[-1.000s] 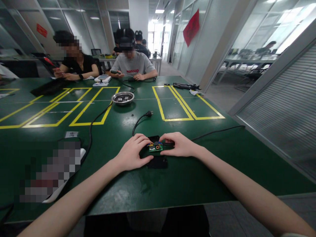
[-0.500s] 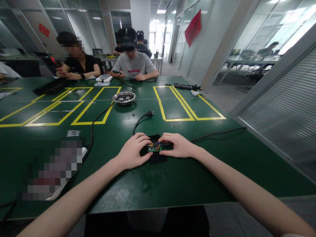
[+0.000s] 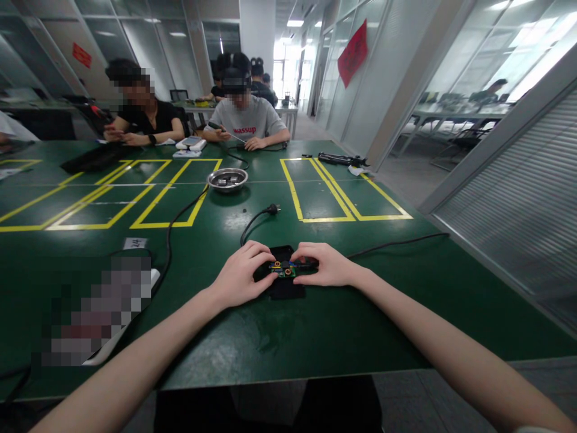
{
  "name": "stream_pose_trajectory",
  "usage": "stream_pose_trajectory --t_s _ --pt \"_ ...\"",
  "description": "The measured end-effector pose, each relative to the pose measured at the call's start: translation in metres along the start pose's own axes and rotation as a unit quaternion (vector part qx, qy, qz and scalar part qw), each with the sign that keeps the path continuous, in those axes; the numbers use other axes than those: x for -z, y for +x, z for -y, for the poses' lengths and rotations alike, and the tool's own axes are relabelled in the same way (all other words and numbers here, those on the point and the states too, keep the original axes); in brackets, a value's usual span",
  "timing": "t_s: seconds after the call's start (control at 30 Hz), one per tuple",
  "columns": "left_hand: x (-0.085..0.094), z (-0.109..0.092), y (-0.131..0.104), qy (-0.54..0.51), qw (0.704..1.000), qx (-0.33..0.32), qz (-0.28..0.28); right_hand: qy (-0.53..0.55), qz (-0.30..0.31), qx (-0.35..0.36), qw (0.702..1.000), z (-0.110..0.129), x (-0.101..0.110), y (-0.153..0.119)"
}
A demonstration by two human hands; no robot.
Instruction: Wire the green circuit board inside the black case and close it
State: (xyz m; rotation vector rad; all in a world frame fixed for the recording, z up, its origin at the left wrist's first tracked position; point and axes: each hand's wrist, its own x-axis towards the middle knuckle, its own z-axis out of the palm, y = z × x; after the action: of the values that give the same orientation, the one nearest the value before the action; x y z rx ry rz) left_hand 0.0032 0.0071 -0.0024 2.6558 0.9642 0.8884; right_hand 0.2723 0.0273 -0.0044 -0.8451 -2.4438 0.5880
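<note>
Cover (image 3: 287,293), black and partly tucked beneath the hands, lies on the green table (image 3: 252,343). Just beyond it is the board (image 3: 283,270), between the two hands, its long axis running roughly left to right and its face with two coils turned up toward the camera. The left hand (image 3: 243,273) pinches the board's left end between thumb and fingers; the right hand (image 3: 329,264) pinches its right end the same way, near some blue wire. A black shell (image 3: 283,250) lies just past the board.

Farther off, a plug (image 3: 273,209) points its prongs to the right, its cord curving back toward the left hand. Beyond it stands a metal bowl (image 3: 228,180) with small metal parts inside. Across the table, a person in a grey shirt (image 3: 246,120) holds a thin tool.
</note>
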Motion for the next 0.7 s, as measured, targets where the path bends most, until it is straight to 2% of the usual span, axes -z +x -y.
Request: stream_pose_trajectory --t_s 0.3,0.43,0.57,0.7 --pt "-0.003 0.003 -0.004 0.033 0.999 0.03 0.031 -0.045 0.004 -0.033 0.998 0.006 -0.002 0.001" --pt "-0.002 0.005 -0.003 0.049 0.997 0.048 0.032 -0.067 -0.015 -0.069 0.995 0.009 -0.008 0.002" --pt "-0.001 0.008 -0.002 0.051 0.996 0.064 0.017 -0.089 -0.034 -0.087 0.992 0.009 -0.013 0.004" --pt "0.003 0.007 -0.001 0.041 0.998 0.041 -0.028 -0.081 -0.075 -0.076 0.991 0.012 -0.006 0.003"
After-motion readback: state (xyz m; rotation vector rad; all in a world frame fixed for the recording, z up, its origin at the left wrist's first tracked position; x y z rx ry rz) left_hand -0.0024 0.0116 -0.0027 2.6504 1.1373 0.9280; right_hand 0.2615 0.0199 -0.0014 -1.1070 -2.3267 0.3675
